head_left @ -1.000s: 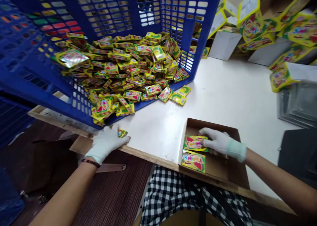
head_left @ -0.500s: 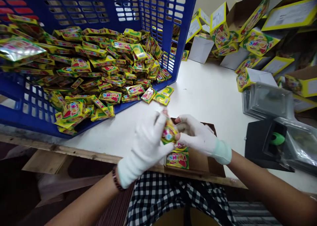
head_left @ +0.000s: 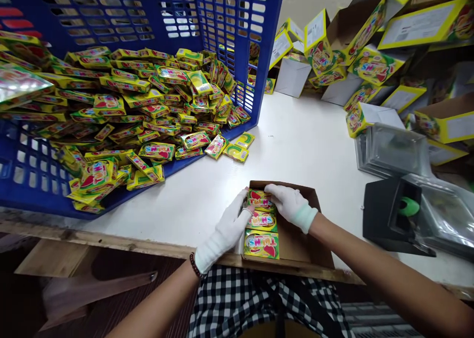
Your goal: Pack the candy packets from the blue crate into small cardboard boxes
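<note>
A shallow brown cardboard tray (head_left: 301, 229) lies at the table's front edge. Along its left side, three small yellow-green boxes printed "TWINS" show in a column: a far box (head_left: 259, 198), a middle box (head_left: 263, 221) and a near box (head_left: 262, 244). My right hand (head_left: 289, 202), in a white glove, has its fingers closed at the right end of the far box. My gloved left hand (head_left: 232, 222) rests along the tray's left wall, fingers stretched out and apart from the thumb, whose tip touches near the far and middle boxes.
A large blue plastic crate (head_left: 259, 71) on the left holds a heap of small boxes (head_left: 148, 101). Loose boxes (head_left: 237, 151) lie by its corner. To the right stand opened display cartons (head_left: 375, 66), clear plastic trays (head_left: 398, 147) and a black tape dispenser (head_left: 385, 214).
Both hands have lowered from above the tray to its far left corner. The box held between them now lies inside the tray. The view has shifted slightly.
</note>
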Motion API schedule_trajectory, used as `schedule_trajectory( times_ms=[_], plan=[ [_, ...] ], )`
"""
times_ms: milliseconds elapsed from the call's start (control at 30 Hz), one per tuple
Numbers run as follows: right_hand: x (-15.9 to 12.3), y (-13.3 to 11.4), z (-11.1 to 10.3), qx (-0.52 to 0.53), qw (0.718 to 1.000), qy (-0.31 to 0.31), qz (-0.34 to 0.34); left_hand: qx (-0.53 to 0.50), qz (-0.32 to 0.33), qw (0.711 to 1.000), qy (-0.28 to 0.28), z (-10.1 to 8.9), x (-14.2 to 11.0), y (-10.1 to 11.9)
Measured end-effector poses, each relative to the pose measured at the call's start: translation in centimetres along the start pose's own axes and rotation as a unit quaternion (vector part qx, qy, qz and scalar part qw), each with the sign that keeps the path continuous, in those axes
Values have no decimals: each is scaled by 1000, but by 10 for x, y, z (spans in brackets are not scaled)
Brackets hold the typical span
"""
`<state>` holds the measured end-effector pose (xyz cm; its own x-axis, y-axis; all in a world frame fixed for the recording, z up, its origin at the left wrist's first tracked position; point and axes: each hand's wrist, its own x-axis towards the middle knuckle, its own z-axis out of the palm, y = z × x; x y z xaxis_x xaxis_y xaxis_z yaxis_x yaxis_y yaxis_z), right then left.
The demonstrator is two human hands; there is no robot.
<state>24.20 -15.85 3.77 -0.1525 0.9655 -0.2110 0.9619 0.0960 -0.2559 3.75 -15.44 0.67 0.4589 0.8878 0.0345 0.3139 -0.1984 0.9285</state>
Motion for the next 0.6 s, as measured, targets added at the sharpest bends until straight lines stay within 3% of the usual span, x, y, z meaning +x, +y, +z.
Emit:
schedule_trajectory(
  times_ms=[133,233,300,367,433,467,533,600],
  plan=[
    [-6,-13,5,-142,989,-27,13,33,-9,999,-5,-11,-1,3],
    [-13,-19,14,-190,981,-45,2,209,20,976,60,-51,16,0],
    [-15,-24,21,-208,975,-76,-12,367,21,921,128,-96,29,-6],
    [-16,-30,25,-219,970,-103,-15,519,-30,836,177,-147,38,-13],
    [-15,-34,27,-226,967,-115,-14,616,-77,765,172,-193,40,-21],
    [-14,-34,26,-229,967,-115,-17,633,-86,755,150,-212,38,-24],
    [-13,-31,23,-217,969,-110,-36,606,-75,780,137,-237,31,-28],
    [-11,-22,17,-174,979,-90,-56,549,-39,817,170,-242,23,-27]
  ],
)
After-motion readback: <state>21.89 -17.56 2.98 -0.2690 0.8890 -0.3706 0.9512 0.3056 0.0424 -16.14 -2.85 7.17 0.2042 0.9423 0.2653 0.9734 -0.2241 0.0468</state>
